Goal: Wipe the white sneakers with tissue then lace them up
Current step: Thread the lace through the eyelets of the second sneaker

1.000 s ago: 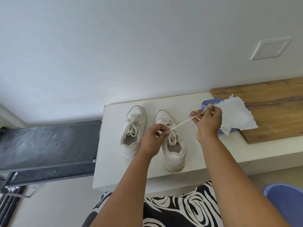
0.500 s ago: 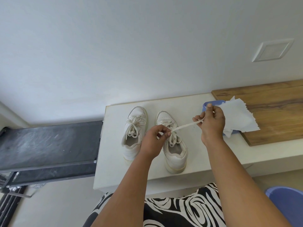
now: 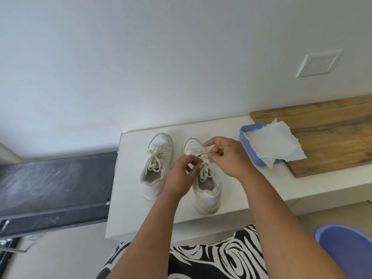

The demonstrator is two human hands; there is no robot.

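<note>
**Tying the R sneaker: keep both ends taut**

Two white sneakers sit side by side on the white bench (image 3: pixel 271 190), toes to the wall. Left sneaker (image 3: pixel 156 168) looks already tied w/ a bow. Right sneaker (image 3: pixel 205 184) is the one in work: both hands meet over its upper eyelets. Left hand (image 3: pixel 181 174) pinches a bit of lace (image 3: pixel 204 173) btwn thumb & forefinger; right hand (image 3: pixel 225 156) pinches lace just beside it, other fingers loosely spread. Exact lace path under the fingers is hidden.

Prob. step: forming the knot/bow. To do it well:
- hold tension even on both ends, no slack at the tongue
- make loops abt equal, cross low near the eyelets
- pull sideways, not up, so the shoe stays put

Tissue (image 3: pixel 275 146) lies in the blue tray (image 3: pixel 248 147) to the right, near the shoes, not touching them.
</note>
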